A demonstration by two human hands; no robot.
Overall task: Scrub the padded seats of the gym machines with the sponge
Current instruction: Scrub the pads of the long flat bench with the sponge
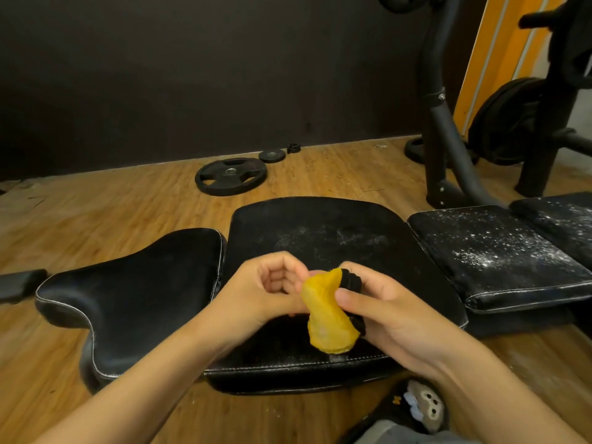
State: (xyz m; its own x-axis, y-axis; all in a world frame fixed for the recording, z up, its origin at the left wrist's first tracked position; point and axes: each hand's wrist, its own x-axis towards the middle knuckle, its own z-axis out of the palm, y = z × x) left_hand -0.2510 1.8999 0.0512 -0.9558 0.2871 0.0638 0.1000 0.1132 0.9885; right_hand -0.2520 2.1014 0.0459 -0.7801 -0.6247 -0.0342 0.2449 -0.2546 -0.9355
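A yellow sponge with a black scouring side is held above the middle black padded seat. My right hand grips it, thumb on the yellow face and fingers behind the black side. My left hand is curled beside it, fingertips touching the sponge's upper edge. A saddle-shaped black pad lies to the left. Two pads to the right carry white specks or foam, and the middle seat has faint white smears.
A wooden floor with a large weight plate and a small plate lies behind the bench. A black machine frame and racked plates stand at the right. My shoe is near the bottom.
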